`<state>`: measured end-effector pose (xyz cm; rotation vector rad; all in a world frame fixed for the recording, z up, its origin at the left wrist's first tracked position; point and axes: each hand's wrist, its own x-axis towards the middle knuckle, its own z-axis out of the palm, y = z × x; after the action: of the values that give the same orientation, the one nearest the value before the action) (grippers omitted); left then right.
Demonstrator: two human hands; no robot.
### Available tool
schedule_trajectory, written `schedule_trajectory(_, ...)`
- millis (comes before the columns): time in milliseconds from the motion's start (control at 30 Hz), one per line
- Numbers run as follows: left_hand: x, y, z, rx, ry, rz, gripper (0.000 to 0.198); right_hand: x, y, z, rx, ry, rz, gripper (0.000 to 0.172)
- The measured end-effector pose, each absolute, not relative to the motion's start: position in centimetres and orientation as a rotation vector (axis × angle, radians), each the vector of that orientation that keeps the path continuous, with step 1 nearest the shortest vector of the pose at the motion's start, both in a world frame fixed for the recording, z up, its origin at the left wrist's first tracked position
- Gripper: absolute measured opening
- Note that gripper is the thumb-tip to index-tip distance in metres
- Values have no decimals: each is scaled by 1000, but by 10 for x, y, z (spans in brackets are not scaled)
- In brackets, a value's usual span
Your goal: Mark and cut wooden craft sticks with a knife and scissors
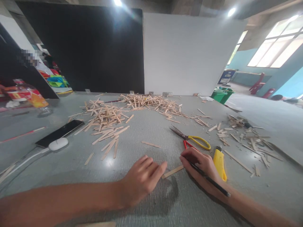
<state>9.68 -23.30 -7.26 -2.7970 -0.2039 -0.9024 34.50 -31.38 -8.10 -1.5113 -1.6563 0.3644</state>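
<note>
My left hand [142,178] rests on the grey table [146,132], fingers loosely together, its fingertips touching one end of a flat wooden stick [172,171]. My right hand [201,167] is closed around a thin black pencil [210,179], with the tip near the stick's other end. A yellow utility knife [219,164] lies just right of that hand. Scissors [193,140] with one yellow and one red handle lie open just beyond it.
Heaps of wooden sticks [111,116] spread across the table's middle and far side, with cut scraps [246,138] at the right. A black phone [59,133], a white charger [58,143] and a bottle [30,96] lie at the left. Black and white boards stand behind.
</note>
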Motion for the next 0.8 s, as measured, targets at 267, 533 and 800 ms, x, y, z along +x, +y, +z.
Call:
schedule_trajectory(267,98,-183,-55,-2778,-670,-761,53,344,-315,-80,-1310,-2099,459,23)
schedule_trajectory(533,94,-179,-41,-3021,-658,-566,36,344,-317,-82,-1338,-2105,454,21)
schedule_trajectory(800,90,-143,-62,-3161,-723,-324,20,340,-318,-77,-1385,-2089,441,23)
